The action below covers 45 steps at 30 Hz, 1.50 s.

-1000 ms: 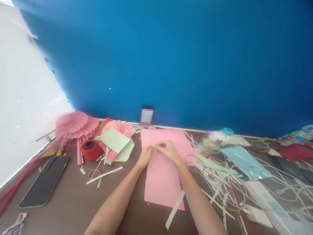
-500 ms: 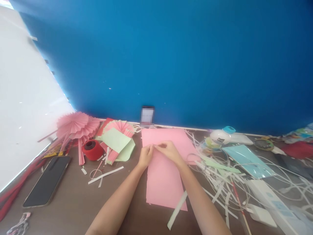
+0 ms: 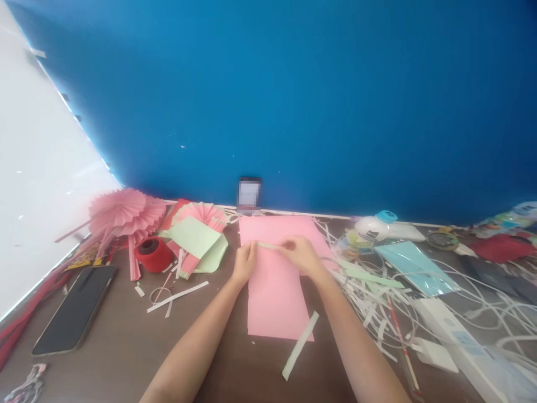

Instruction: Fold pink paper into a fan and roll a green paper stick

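Between my hands a short pale green paper strip [image 3: 265, 245] stretches crosswise above a pink paper sheet [image 3: 272, 302]. Its left end is pinched in my left hand [image 3: 244, 263]. My right hand [image 3: 300, 254] grips the other end between thumb and fingers. Beneath and behind the hands, the pink paper spreads toward the wall, with its right part partly covered by my right hand and forearm. Near its lower right corner, a longer pale green strip [image 3: 300, 346] lies slantwise, overlapping the pink edge.
On the left are a phone [image 3: 75, 309], a red tape roll [image 3: 153, 254], pink pleated paper fans [image 3: 121, 215] and folded green paper [image 3: 196, 238]. To the right lie tangled paper strips [image 3: 369, 296], a white bottle [image 3: 372, 228], a blue packet [image 3: 417, 266] and a power strip [image 3: 453, 336].
My hands have moved apart, the right one going rightward, and the strip now shows between them. The whole view has shifted slightly.
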### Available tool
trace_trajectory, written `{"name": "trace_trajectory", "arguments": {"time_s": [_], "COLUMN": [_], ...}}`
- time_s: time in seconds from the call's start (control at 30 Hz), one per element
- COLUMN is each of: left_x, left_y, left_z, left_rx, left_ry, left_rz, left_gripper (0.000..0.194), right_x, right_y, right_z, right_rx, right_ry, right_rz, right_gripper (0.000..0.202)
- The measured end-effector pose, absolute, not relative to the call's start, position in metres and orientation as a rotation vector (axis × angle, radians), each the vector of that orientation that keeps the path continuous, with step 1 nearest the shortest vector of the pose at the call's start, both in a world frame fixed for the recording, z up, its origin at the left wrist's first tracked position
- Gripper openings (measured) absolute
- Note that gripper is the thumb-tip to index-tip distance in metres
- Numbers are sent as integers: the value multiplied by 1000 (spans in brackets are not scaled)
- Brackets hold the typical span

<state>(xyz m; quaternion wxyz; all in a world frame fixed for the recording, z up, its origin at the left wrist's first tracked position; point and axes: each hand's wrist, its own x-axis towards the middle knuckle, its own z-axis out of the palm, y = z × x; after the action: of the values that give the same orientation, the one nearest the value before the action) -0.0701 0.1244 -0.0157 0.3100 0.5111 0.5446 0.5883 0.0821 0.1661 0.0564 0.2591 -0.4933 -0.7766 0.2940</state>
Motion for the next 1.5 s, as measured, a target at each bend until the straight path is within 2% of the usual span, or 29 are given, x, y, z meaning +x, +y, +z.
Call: {"name": "trace_trajectory", "arguments": {"time_s": [0.17, 0.53, 0.97, 1.23, 1.37, 1.5], "left_x": [-69, -70, -70, -66, -68, -70], "left_y": [125, 124, 122, 124, 126, 128], "left_z": [-17, -16, -10, -10, -10, -12], "left_rx": [1342, 1390, 1280, 1179, 1149, 1151], "left_ry": [1422, 1416, 1252, 1273, 1323, 1355], "left_rz": [1548, 1526, 1558, 1550, 1605, 1628], "left_gripper": [40, 38, 36, 26, 25, 24], "right_x": [85, 83, 80, 78, 87, 99], "right_y": [173, 175, 175, 171, 171, 169], "right_z": [49, 51, 49, 47, 49, 54], "right_rx": [-1385, -1416, -1406, -1398, -1475, -1487], "right_ry": [-2036, -2055, -2141, -2192, -2113, -2107], "right_rz": [809, 872, 770, 775, 596, 614], "right_gripper": [8, 17, 10, 10, 23, 14]}}
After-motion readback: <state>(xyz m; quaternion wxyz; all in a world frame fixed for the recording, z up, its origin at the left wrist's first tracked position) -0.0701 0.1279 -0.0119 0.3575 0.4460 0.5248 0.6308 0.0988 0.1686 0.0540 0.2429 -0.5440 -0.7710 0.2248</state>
